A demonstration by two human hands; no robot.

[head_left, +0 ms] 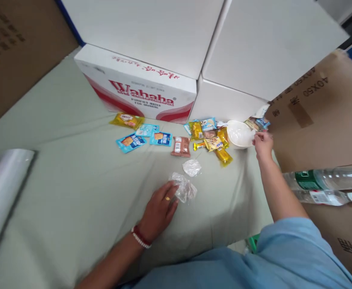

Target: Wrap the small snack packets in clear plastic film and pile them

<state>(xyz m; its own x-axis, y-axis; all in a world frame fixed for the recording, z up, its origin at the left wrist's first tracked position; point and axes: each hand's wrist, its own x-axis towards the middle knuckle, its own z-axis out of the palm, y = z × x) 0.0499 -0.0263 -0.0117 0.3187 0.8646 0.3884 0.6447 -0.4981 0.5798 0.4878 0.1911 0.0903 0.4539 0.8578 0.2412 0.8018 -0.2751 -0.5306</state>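
Observation:
On the pale cloth, my left hand (158,210) rests with thumb and fingers apart, its fingertips touching a crumpled piece of clear plastic wrap (185,190). Just beyond lies another bunched piece of clear plastic (191,167). My right hand (264,144) pinches the right rim of a white bowl (239,134), which stands tilted at the back right. Left of the bowl is a pile of small packaged snacks (213,143) in yellow, blue and brown. A brown snack packet (181,147) lies nearer the middle, with blue packets (160,139) and a yellow packet (127,119) farther left.
A white and red Wahaha carton (142,90) and tall white boxes (248,48) line the back. Cardboard (314,116) stands at the right, beside two plastic bottles (329,179). A roll of clear film (7,200) lies at the left edge.

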